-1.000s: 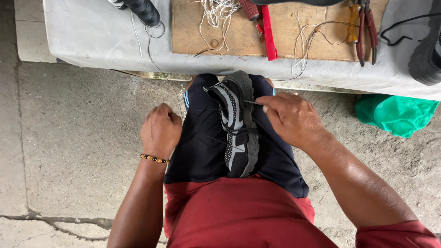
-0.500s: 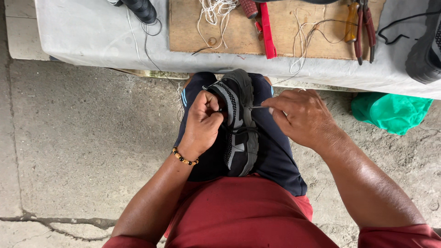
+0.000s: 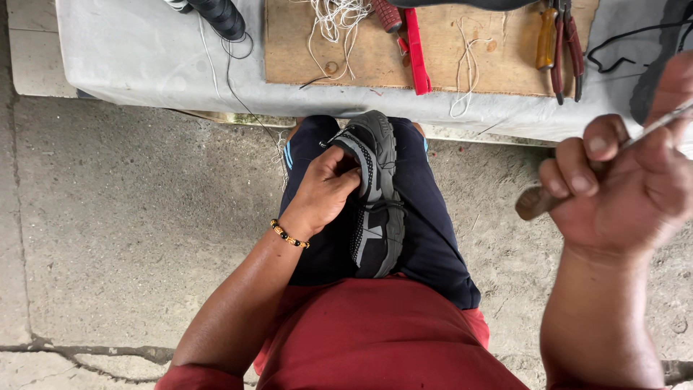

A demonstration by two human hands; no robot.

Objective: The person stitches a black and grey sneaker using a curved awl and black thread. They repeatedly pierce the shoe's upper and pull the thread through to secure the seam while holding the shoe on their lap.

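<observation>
Head view: a black and grey shoe (image 3: 374, 195) is seen wedged upright between the knees, sole turned to the right. The left hand (image 3: 325, 191) is pressed against its upper, fingers curled onto the material near the toe. The right hand (image 3: 628, 184) is raised well apart to the right, clenched around a wooden-handled awl (image 3: 538, 202). A wooden board (image 3: 462, 43) with white thread (image 3: 336, 18) is noted on the bench.
</observation>
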